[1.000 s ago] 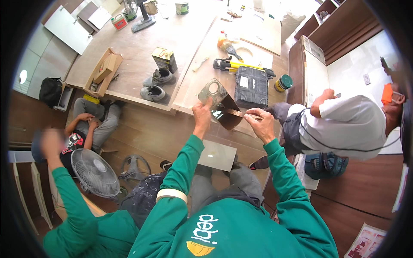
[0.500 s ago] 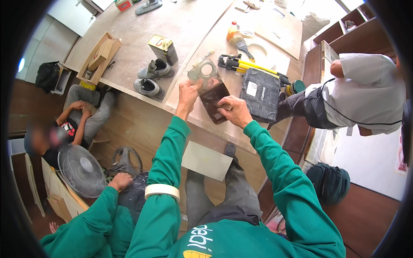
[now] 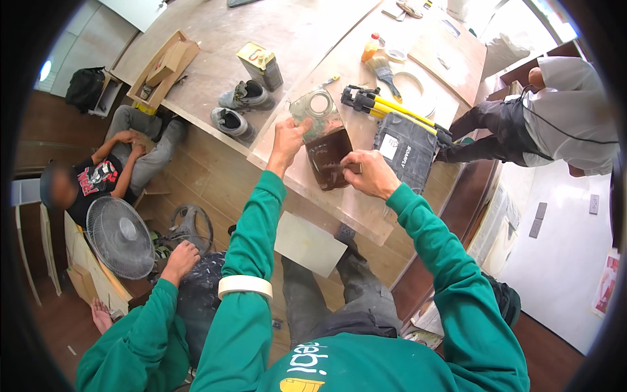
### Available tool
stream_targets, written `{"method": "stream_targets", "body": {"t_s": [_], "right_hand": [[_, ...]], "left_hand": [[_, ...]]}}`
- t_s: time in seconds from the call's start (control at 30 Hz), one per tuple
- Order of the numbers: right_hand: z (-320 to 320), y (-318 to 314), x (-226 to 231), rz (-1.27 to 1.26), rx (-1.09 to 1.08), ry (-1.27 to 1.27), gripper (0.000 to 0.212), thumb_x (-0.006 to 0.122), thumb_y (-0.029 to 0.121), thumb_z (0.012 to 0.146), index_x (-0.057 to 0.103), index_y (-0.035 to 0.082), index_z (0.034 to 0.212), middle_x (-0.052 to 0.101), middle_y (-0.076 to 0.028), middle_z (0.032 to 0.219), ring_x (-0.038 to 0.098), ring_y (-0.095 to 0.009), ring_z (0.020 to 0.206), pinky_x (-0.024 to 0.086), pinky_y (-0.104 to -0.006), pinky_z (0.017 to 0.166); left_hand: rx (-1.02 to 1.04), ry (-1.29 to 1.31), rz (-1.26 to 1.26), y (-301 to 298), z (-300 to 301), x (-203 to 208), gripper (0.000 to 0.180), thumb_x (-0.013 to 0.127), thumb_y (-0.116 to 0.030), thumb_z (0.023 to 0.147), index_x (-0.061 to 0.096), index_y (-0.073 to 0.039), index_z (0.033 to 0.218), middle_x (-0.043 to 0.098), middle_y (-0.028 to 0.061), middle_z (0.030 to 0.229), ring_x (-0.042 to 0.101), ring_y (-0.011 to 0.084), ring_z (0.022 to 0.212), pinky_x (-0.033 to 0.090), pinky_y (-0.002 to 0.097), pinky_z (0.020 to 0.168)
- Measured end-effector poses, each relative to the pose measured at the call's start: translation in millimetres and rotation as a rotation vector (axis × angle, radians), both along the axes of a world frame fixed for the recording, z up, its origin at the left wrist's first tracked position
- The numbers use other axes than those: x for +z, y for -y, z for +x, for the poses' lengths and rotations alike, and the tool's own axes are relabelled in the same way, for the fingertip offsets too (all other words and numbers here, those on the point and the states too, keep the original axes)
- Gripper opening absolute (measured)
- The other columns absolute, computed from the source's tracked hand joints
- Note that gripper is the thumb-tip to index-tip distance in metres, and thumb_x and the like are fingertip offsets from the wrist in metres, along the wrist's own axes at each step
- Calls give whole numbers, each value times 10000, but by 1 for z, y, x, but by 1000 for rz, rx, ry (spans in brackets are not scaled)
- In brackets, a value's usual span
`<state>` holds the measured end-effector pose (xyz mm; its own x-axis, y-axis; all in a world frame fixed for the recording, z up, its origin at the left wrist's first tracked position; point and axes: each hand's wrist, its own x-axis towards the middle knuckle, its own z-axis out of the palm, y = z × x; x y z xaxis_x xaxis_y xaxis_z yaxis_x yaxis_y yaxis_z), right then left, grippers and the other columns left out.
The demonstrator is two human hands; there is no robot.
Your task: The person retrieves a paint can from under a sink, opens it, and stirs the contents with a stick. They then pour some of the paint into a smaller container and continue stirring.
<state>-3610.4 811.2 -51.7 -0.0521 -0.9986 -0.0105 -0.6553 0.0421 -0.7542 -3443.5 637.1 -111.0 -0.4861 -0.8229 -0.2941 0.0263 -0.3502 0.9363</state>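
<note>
A rectangular metal can [image 3: 330, 160] with a dark brown side and a worn, dull top [image 3: 316, 108] with a round opening lies tilted at the table's near edge. My left hand [image 3: 287, 142] is closed on the can's upper left edge, thumb near the top. At the can's right side, my right hand [image 3: 373, 173] pinches a small brown piece [image 3: 354, 168] against or just over the brown face; its kind is unclear. A ring of pale tape [image 3: 245, 286] sits round my left forearm.
Grey shoes [image 3: 245, 97] and a yellow-topped can [image 3: 261, 65] stand left of my can. Rightward lie a black case [image 3: 405, 153], a yellow-legged tripod [image 3: 385, 106] and a brush [image 3: 384, 75]. People sit at left and stand at right; a fan [image 3: 121, 236] is lower left.
The view has shifted slightly. My right hand has moved toward the can's right edge, and the small brown piece shows more plainly. The person at right has shifted; my left hand keeps its hold.
</note>
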Motion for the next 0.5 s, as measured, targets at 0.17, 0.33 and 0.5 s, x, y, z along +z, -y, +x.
{"method": "stream_targets", "body": {"t_s": [0.17,0.33,0.5], "right_hand": [[3,5,-37,-116,27,-42,197,642,71,770,733,5,932,701,-212,882,693,-412,857,574,-459,818],[4,-6,-5,74,191,-92,204,591,24,743,720,-1,898,701,-208,897,691,-407,885,570,-471,841],[0,20,-2,-112,50,-28,268,612,11,762,715,-8,1009,705,-216,978,702,-388,886,578,-423,816]], "left_hand": [[26,34,93,10,-13,7,288,722,-130,964,673,61,1173,723,93,1031,681,166,838,575,353,715],[17,64,82,16,-7,-10,307,729,-129,960,650,41,1203,718,86,1054,713,179,883,624,374,745],[9,122,50,15,-11,-9,305,730,-122,959,648,54,1194,718,98,1057,713,197,877,618,378,743]]}}
